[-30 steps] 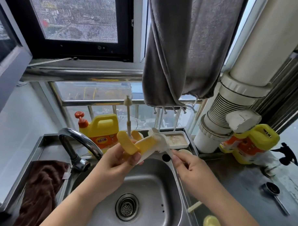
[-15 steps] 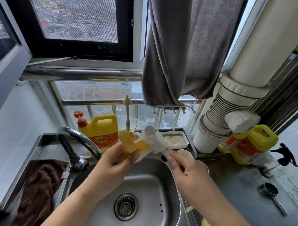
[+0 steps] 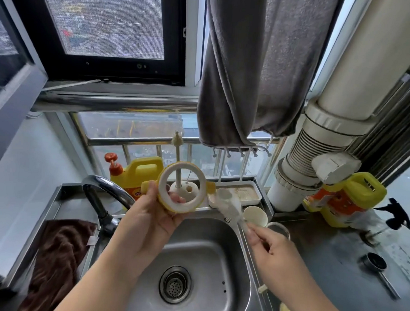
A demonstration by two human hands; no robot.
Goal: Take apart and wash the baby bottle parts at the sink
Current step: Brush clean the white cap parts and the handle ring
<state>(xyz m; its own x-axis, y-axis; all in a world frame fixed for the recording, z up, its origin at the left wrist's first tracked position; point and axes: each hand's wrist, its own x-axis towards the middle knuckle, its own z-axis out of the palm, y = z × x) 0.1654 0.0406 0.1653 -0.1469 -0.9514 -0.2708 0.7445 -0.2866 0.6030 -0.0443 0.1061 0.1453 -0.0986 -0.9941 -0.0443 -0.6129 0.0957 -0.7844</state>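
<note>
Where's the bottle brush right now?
In the head view, the right hand holds the bottle brush over the sink rim's right side, beside the yellow collar ring.

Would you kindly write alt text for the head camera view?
Over a stainless steel sink, the left hand holds up a yellow-and-white bottle collar ring while the right hand grips a white bottle brush beside it. A curved chrome faucet and yellow detergent jug stand behind.

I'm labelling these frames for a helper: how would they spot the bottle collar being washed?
Find the steel sink; above its back rim the left hand grips the bottle collar. It is a yellow ring with a white inner band, open through the middle, unlike the white brush beside it.
</note>
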